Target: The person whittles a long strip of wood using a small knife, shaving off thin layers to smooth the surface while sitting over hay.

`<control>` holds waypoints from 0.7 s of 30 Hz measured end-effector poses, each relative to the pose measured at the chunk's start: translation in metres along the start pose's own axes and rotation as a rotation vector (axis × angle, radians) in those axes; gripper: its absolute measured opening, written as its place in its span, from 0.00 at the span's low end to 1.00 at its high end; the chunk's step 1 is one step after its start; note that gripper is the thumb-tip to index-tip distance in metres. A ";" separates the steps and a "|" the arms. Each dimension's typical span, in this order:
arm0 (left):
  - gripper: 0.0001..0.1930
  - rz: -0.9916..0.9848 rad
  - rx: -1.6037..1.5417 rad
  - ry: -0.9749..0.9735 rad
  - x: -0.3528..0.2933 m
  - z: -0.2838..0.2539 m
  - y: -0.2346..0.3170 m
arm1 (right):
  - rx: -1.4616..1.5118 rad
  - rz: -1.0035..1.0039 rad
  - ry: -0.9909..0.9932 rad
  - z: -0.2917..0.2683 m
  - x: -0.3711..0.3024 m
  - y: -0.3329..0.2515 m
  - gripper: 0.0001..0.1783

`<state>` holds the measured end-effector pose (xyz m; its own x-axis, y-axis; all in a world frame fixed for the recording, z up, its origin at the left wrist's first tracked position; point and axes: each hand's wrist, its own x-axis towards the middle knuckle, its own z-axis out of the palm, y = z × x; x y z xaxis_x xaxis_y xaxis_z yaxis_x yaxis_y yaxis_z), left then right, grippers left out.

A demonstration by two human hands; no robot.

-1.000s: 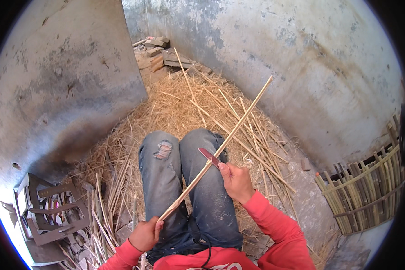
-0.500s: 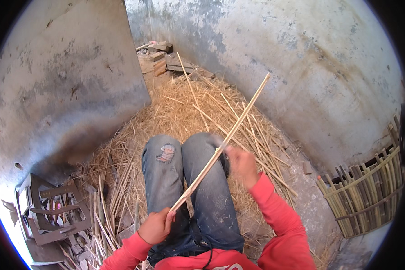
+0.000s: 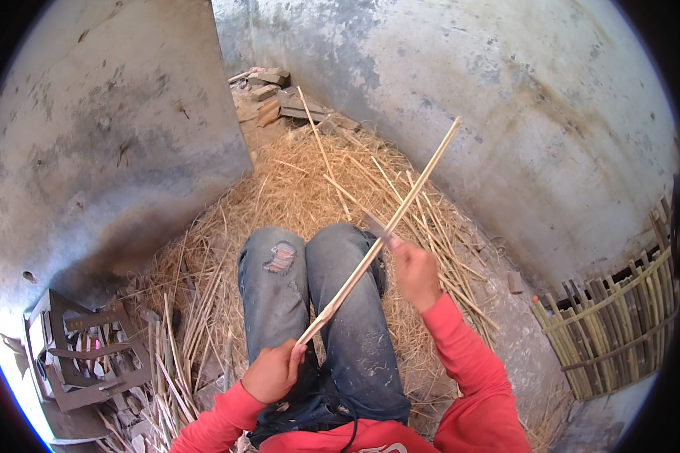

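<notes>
Over my thighs a long pale bamboo strip (image 3: 353,278) slants up from lower left to upper right. My left hand (image 3: 274,372) is closed round its lower end, thumb on top. My right hand (image 3: 417,276) grips a knife, its handle hidden in the fingers. The knife's dark blade (image 3: 375,224) lies across the strip, a little above my right knee, and points to the upper left. Whether its edge is cutting in cannot be made out.
Straw-like shavings (image 3: 287,192) cover the floor ahead. Loose bamboo strips (image 3: 438,238) lie on the right, more (image 3: 175,359) on the left. A dark broken frame (image 3: 91,351) stands at left, a slatted bamboo panel (image 3: 616,325) at right. Bricks (image 3: 268,94) are piled far off between concrete walls (image 3: 461,68).
My left hand and the strip have shifted slightly up and to the right. The knife and right hand have moved a little along the strip; the blade shows more sharply now.
</notes>
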<state>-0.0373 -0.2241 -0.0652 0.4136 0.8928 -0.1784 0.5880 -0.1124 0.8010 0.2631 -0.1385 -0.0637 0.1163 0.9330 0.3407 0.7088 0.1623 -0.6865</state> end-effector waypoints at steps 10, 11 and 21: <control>0.19 0.006 -0.037 -0.008 0.007 0.004 -0.006 | -0.017 -0.051 -0.038 0.022 -0.036 0.018 0.26; 0.19 -0.009 -0.030 -0.016 0.006 0.003 -0.004 | -0.052 -0.123 -0.159 0.024 -0.051 0.008 0.25; 0.13 0.016 0.113 0.086 -0.029 0.004 -0.012 | -0.183 -0.047 0.149 0.003 0.009 0.035 0.28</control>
<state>-0.0536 -0.2507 -0.0723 0.3655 0.9240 -0.1123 0.6583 -0.1713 0.7330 0.2863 -0.1236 -0.0867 0.1720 0.8658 0.4699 0.8285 0.1310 -0.5445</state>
